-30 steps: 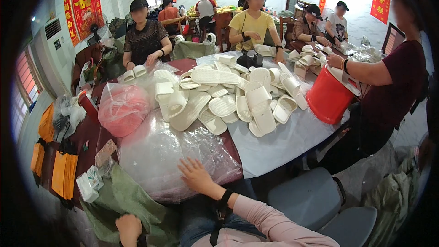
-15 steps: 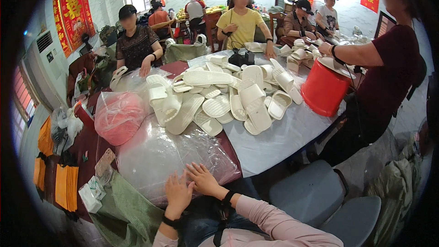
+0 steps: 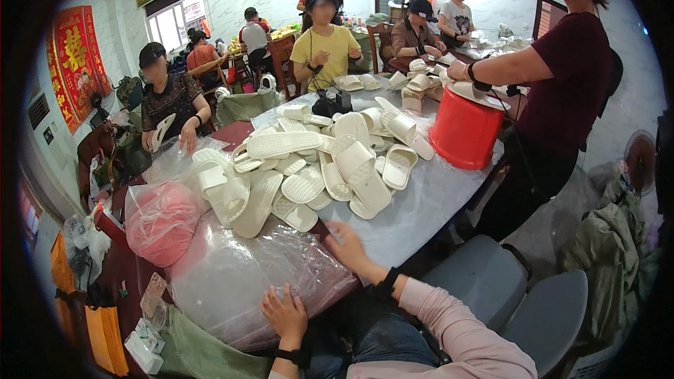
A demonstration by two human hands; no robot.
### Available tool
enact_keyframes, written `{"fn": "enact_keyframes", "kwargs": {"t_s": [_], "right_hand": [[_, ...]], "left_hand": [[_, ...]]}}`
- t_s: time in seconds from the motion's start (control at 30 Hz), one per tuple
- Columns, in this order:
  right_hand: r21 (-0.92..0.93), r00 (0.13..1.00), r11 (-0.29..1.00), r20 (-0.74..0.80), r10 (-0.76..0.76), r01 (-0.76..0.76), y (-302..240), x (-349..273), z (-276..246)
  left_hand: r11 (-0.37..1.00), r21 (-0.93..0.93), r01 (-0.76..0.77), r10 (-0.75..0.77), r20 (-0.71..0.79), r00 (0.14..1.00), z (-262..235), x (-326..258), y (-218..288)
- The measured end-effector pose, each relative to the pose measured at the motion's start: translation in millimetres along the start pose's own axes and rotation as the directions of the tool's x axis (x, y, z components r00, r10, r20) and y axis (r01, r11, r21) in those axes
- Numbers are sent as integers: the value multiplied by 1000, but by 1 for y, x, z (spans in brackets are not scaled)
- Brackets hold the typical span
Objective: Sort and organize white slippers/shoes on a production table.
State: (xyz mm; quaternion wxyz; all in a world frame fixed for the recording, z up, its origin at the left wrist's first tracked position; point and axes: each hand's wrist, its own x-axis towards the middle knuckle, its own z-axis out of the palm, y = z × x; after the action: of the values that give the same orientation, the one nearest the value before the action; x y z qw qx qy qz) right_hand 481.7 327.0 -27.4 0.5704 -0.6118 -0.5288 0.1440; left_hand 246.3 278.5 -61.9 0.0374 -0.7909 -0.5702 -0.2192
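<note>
My left hand (image 3: 284,314) lies on the near edge of a flat stack of clear plastic bags (image 3: 232,274), fingers spread and holding nothing. Farther out and to the right, my right hand (image 3: 348,249) is stretched over the stack's right side, its fingers apart and nothing in them. Just beyond its fingertips is a heap of cream-white slippers (image 3: 307,187), soles and straps turned every way. Nearest to that hand are a slipper lying sole up (image 3: 299,216) and a longer one (image 3: 258,203) to its left.
A pink bundle in clear plastic (image 3: 163,223) sits left of the heap. A red bucket (image 3: 465,130) stands at the right edge, a standing person (image 3: 576,70) beside it. Across the table are people in yellow (image 3: 328,52) and dark patterned clothing (image 3: 172,102). A grey chair (image 3: 477,281) is on my right.
My hands have moved apart: the right reached forward and right towards the slippers, while the left stayed on the plastic. The view has shifted. The dark-clad person across has raised a slipper.
</note>
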Motion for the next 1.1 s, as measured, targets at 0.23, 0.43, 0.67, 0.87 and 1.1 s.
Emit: {"fn": "enact_keyframes", "kwargs": {"t_s": [0.23,0.43,0.67,0.87,1.1], "right_hand": [[-574,934,775,-353,59,-266,75,78,-73],[-677,894,619,-438,97,-398,67,108,-72],[-731,934,586,-319,158,-349,57,123,-73],[-599,895,682,-398,202,-420,59,144,-72],[-302,880,871,-404,251,-387,78,152,-74]], "left_hand": [[1000,8,-3,3,-2,1000,0,2,3],[999,32,3,-3,-28,1000,5,0,1],[1000,-8,22,-22,7,1000,0,-1,3],[999,38,7,-6,-23,1000,6,-3,1],[999,40,2,0,-52,999,4,-4,3]]}}
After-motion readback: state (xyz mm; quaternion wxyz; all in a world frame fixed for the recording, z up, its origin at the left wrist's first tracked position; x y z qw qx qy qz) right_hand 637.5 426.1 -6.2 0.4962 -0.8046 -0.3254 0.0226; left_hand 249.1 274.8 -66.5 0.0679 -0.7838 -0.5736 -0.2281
